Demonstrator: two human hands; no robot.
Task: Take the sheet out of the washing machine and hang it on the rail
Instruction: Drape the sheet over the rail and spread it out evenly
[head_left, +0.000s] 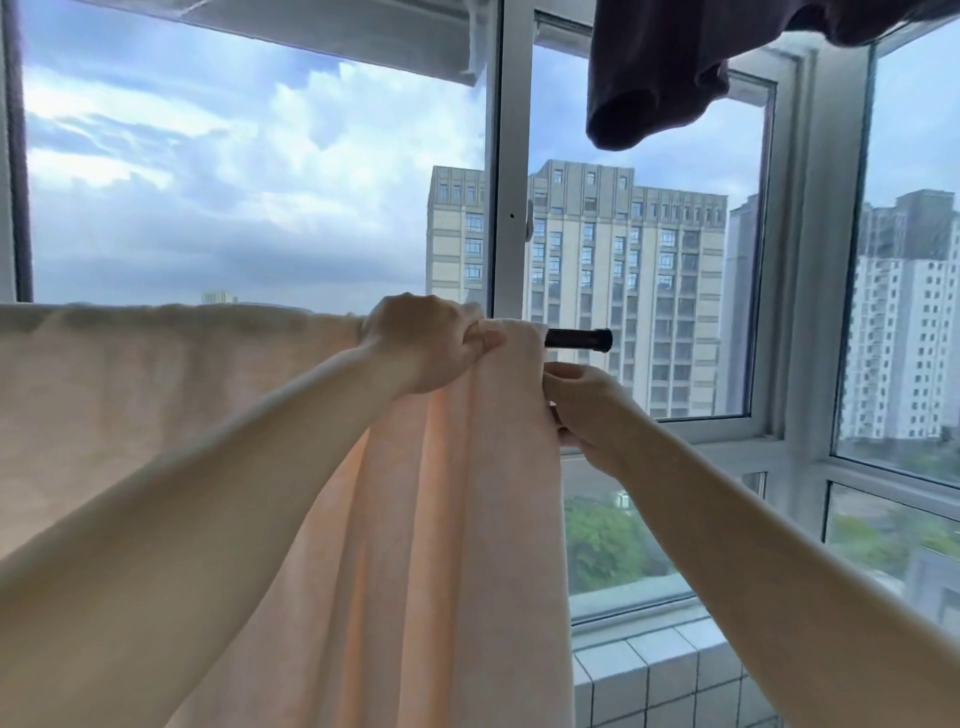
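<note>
From the head camera, the peach-coloured sheet (426, 519) is draped over the rail (577, 338), spread along it from the 9 o'clock edge of the view to just right of centre, and hanging in long folds down to the bottom edge. Only the rail's dark end shows, poking out of the cloth toward 3 o'clock, in front of the white window frame (511, 208).

The left hand (428, 345) sits on top of the rail at the centre of the view, its fingers curled over the bunched upper edge of the sheet and its thumb pressing the fold from the near side. The right hand (584, 410) is just below and to the right, at about 4 o'clock from the left one, pinching the sheet's right-hand edge under the rail's bare end; its fingertips are hidden behind the cloth.

At 1 o'clock, at the top of the view, a dark garment (670, 73) hangs from above, well apart from the sheet. Through the glass stand tall apartment blocks (623, 249) under a cloudy sky, and a white-tiled ledge (670, 675) lies at 5 o'clock.
</note>
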